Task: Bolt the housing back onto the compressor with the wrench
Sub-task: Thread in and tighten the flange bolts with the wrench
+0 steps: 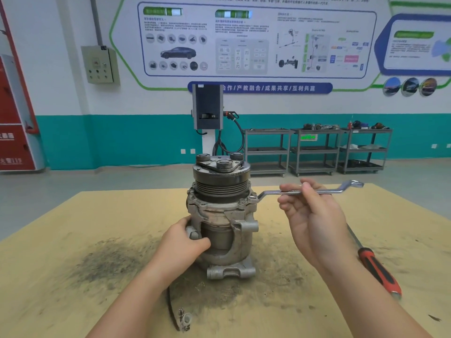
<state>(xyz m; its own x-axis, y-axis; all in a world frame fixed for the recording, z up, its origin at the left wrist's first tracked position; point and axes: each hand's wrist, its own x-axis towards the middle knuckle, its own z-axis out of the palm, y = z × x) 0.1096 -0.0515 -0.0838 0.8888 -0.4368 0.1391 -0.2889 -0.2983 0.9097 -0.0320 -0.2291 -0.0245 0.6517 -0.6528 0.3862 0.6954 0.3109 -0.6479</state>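
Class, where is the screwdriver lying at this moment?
In the head view, the screwdriver lies on the table at the right, beyond the right hand holding the wrench.

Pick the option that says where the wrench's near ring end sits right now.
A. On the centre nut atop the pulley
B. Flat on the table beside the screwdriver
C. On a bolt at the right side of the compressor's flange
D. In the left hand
C: the wrench, held by the right hand, has its ring end on a bolt at the right of the compressor flange, below the pulley.
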